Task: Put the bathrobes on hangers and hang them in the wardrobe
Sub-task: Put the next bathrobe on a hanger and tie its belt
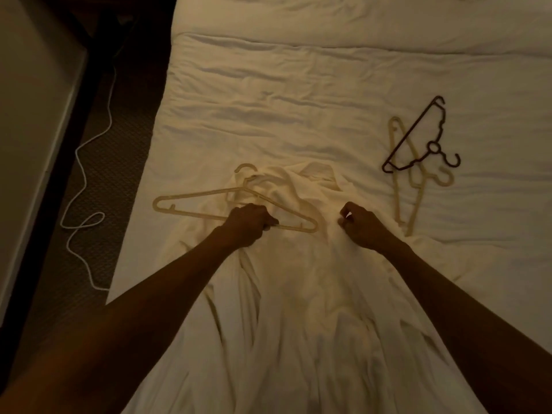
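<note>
W/ left hand [249, 224]: gripping btm bar of cream hanger [194, 213], wrapping fingers round it, knuckles up. W/ right hand [363, 227]: clenching on bathrobe [298, 294] cloth, pinching a fold btwn thumb & forefinger just R of hanger's R tip. Holding both forearms out over the robe, w/ hands near each other but apart.

Seeing bathrobe lying spread & rumpled on bed [298, 100], collar end at far side, skirt running down to near edge of view. Seeing hanger lying across robe's upper L part, resting R half on cloth, sticking L half out over bare sheet, poking hook up beside bunched collar & partly under fabric there.

Noting spare hangers further R on bed, apart from collar: dark hanger [412, 132] lying atop pale hangers [416, 207], hooks pointing R. Can't tell exact no. of pale ones. Can't tell either whether near tips are touching robe's R edge or going just under it.

Spotting white cable [85, 180] snaking over dark carpet [125, 130] L of bed. Working in dim, yellowish light.
</note>
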Demonstrator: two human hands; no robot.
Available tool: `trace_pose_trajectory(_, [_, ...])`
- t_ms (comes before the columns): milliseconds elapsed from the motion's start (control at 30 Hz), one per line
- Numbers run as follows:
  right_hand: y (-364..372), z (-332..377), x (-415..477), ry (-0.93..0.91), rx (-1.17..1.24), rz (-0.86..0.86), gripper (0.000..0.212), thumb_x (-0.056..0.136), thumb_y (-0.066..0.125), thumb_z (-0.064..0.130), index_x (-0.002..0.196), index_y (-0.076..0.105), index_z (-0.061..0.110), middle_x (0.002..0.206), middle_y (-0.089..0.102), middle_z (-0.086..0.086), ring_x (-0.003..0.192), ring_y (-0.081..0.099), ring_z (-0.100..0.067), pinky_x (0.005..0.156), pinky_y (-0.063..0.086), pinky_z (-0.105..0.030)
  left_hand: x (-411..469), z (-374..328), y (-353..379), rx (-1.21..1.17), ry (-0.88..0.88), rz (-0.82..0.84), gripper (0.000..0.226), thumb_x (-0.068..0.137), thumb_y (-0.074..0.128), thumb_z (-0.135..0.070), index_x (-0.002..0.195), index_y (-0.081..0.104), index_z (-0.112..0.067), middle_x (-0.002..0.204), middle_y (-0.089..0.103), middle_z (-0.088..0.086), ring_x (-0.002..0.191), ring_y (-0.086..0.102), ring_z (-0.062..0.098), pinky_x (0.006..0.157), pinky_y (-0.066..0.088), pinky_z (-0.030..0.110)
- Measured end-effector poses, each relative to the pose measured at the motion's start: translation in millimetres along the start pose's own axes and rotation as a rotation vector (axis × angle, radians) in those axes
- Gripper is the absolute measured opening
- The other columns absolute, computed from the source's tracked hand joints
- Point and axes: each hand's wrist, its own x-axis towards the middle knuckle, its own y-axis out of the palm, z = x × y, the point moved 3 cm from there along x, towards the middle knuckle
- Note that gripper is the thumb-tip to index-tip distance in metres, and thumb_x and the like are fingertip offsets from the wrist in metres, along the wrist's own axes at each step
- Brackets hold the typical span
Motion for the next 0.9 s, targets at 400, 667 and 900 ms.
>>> trace_pose_trajectory(400, [15,2,-26,-0.038,0.146,0.399,0.018,0.093,0.063,0.017,0.109,0.070,0.013,0.102,0.072,-0.006,0.086,0.068,-0.018,0.082,0.056,-0.037,-8,-30,4,-0.399,-0.195,-0.323,0.028,0.088,0.072,-0.029,0.110,0.070,-0.012,0.111,0.067,0.006,0.110,0.057,0.024,0.090,0.040,0.031])
trace_pose_trajectory(667, [82,50,-20,-0.304,0.066,-0.014,0.018,0.091,0.064,0.025,0.107,0.062,0.016,0.102,0.068,0.001,0.083,0.060,-0.014,0.079,0.047,-0.030,-88,58,9,-0.073,-0.622,-0.321,0.042,0.098,0.051,-0.041,0.132,0.050,-0.018,0.126,0.052,0.013,0.115,0.051,0.035,0.089,0.044,0.047])
trace_pose_trajectory(900, [148,88,-20,-0.536,-0.002,0.168,0.039,0.095,0.060,0.032,0.131,0.056,0.017,0.130,0.056,-0.001,0.110,0.057,-0.020,0.096,0.046,-0.037,-89,63,20,-0.803,-0.576,-0.291,0.012,0.088,0.071,-0.018,0.092,0.077,-0.009,0.075,0.073,0.010,0.067,0.069,0.025,0.067,0.060,0.035])
